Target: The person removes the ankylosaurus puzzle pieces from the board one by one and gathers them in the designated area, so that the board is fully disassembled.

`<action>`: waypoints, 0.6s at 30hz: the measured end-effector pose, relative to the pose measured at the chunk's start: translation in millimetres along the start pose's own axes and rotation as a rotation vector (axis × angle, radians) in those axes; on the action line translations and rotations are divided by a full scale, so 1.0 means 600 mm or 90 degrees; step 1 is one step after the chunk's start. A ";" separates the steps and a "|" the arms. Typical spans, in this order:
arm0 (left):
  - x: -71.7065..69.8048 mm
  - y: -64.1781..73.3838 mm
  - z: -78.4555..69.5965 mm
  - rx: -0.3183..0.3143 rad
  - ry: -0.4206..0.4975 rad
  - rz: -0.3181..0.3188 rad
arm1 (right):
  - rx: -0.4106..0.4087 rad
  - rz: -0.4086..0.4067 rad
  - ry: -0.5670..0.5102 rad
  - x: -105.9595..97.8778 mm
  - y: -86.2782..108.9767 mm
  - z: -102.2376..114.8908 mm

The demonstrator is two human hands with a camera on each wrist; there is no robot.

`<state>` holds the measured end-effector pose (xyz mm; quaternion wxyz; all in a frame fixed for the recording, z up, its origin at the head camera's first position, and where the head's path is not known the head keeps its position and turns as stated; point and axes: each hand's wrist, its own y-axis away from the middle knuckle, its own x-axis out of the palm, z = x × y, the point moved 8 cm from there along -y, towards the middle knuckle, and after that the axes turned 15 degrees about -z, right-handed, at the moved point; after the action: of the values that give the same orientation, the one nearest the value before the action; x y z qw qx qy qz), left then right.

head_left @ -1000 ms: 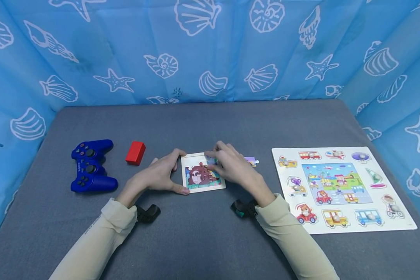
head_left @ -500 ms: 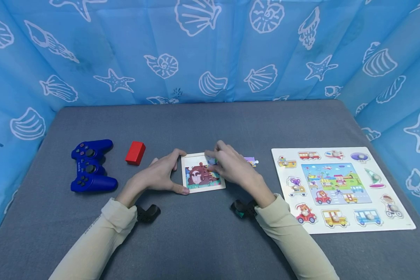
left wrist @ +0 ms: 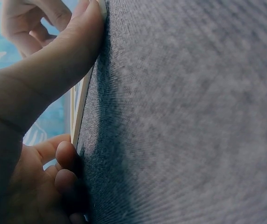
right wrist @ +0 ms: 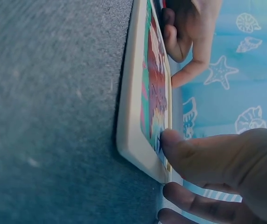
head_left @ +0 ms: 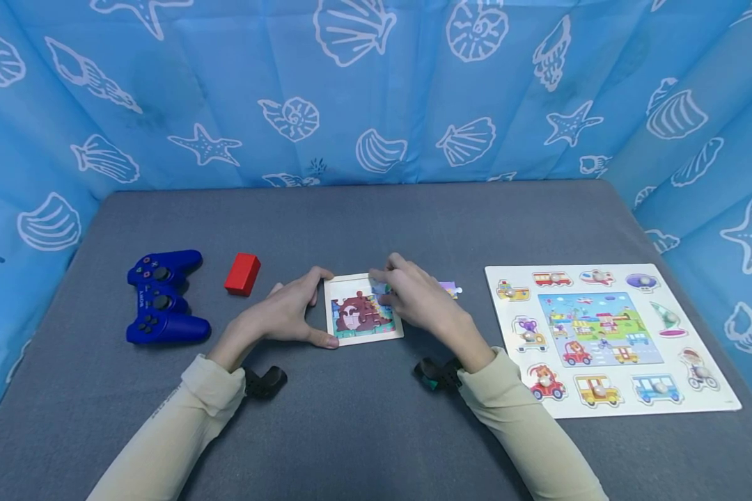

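Note:
A small wooden jigsaw puzzle tray with a brown animal picture lies mid-table, white bottom showing at its upper left. My left hand holds its left side, thumb at the near corner and index finger at the far one; the left wrist view shows the thumb and fingers at the tray's edge. Over the tray's far right part, my right hand pinches a bluish puzzle piece, mostly hidden under the fingers. In the right wrist view the right thumb presses low over the picture.
A lavender puzzle piece pokes out beyond my right hand. A blue game controller and a red block lie to the left. To the right is a large white knob puzzle board, partly behind the right sleeve.
The fingertips of my right hand have shifted slightly to the right over the tray, showing more of the picture. The left hand and tray have stayed put.

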<state>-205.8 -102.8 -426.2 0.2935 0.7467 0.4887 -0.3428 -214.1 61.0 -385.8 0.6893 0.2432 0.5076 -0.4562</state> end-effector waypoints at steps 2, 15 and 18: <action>0.001 0.000 0.001 -0.001 0.000 0.002 | -0.001 0.001 0.002 0.000 0.000 0.001; 0.000 0.001 0.003 -0.001 -0.001 0.004 | -0.014 0.011 0.004 0.002 0.000 0.003; 0.000 0.000 0.003 -0.001 -0.001 0.003 | -0.009 0.014 0.007 0.003 -0.001 0.002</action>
<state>-206.3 -104.4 -427.1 0.2954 0.7472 0.4871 -0.3425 -213.6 58.9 -386.9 0.6935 0.2463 0.5118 -0.4434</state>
